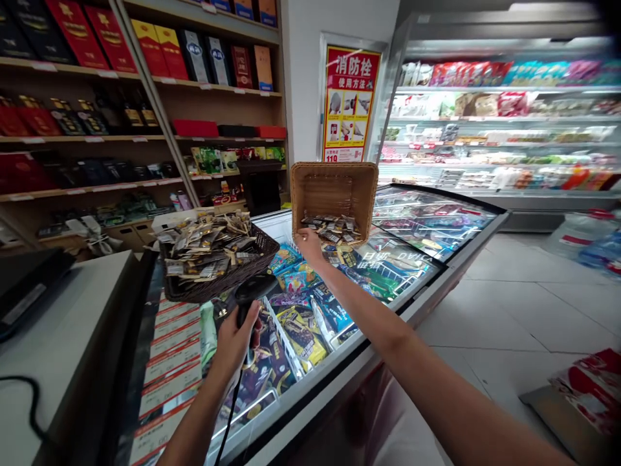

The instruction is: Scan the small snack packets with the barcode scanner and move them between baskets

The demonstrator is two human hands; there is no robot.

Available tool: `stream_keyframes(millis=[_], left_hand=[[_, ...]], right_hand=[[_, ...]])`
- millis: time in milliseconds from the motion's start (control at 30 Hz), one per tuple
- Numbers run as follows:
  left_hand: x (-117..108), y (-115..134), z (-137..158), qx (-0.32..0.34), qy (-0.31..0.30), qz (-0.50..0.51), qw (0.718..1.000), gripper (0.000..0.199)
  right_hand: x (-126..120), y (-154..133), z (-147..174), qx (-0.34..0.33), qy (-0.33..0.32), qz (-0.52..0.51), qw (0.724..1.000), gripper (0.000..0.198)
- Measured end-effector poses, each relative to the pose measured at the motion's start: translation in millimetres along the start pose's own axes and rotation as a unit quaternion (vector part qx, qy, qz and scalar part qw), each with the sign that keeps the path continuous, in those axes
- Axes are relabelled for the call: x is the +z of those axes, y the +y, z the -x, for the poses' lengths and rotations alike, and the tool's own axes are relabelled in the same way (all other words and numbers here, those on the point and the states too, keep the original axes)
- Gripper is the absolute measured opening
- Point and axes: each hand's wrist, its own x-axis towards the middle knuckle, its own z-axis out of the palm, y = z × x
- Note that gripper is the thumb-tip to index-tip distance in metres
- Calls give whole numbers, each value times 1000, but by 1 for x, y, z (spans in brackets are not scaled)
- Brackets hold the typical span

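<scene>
My left hand [237,333] is wrapped around the handle of a black barcode scanner [257,289], its cord hanging down. With my right arm stretched forward, my right hand [308,246] grips the near left rim of a light brown woven basket [334,169]. That basket tilts toward me, and small packaged snacks [332,226] lie in its lower part. Left of it, a dark woven basket [198,294] is heaped with small snack packets [208,243]. Both baskets are above a glass-topped freezer [422,298] with colourful ice cream packs [301,333] inside.
A grey counter [82,330] with a black device [29,285] stands at left. Price labels [169,362] line the freezer's left side. Shelves of boxes and bottles [111,123] rise behind, and a lit refrigerated display [485,142] stands at back right. A carton [577,401] lies on the floor.
</scene>
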Motion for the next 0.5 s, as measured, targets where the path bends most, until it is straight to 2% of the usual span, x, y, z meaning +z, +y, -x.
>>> stream_keyframes(millis=[100,167,233,333,400,500], left_hand=[[-4,0,-3,-8,37,15,999,59],[-6,-1,-5,-12,53,20,998,60],[-8,-1,-6,-9,64,23,998,60],[-9,3,-5,14,75,28,997,57],[-11,7,-4,28,79,31,996,53],[-13,11,-4,37,88,37,995,51]], right_hand=[[41,-13,7,-152,-79,145,974,8],[72,-23,0,-210,-162,198,944,8],[102,-28,-12,-217,-229,242,917,18],[136,-26,-29,-188,-284,283,897,44],[146,-23,-35,-174,-307,289,890,47],[144,-26,-34,-150,-357,299,872,37]])
